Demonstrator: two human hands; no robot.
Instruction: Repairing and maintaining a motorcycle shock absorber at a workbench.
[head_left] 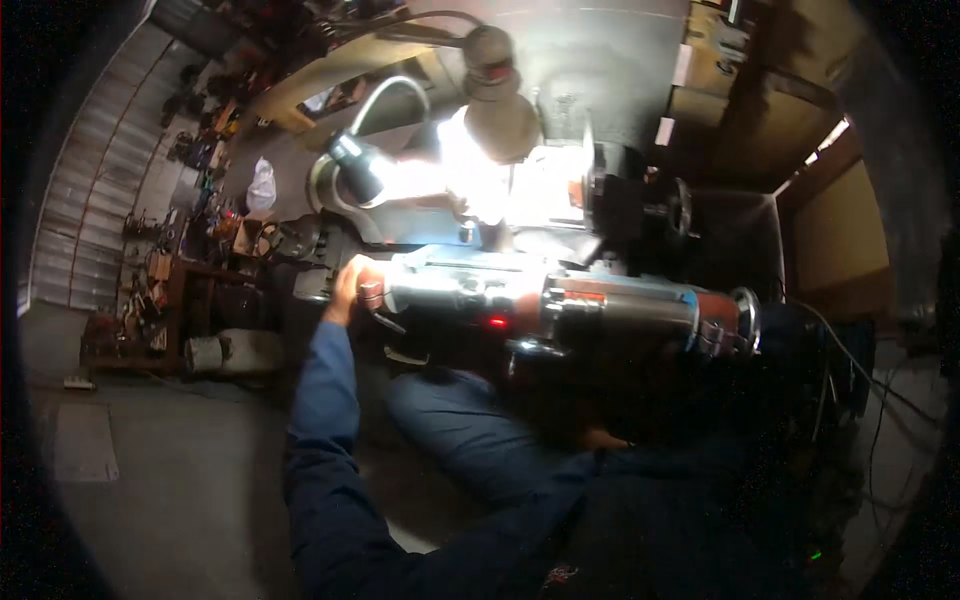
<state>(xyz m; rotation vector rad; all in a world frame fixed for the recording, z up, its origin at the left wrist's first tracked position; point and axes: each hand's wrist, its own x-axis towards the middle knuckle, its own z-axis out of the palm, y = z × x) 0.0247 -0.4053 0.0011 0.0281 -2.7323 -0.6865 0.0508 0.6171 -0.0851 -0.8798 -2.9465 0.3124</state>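
At nine o'clock, touching metal machine [620, 312] with left hand [354, 284]; toward five, showing right hand [604, 440] in shadow; cannot tell whether gripping with either.

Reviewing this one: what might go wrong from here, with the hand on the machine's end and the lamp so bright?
Pinching: the left hand is at the left end of the machine, so its fingers might get caught if a part there moves.
Missed detail: glare by the lamp washes out the middle of the view, so something there could be overlooked.
Snagging: a cable hangs loose at the right and might catch.
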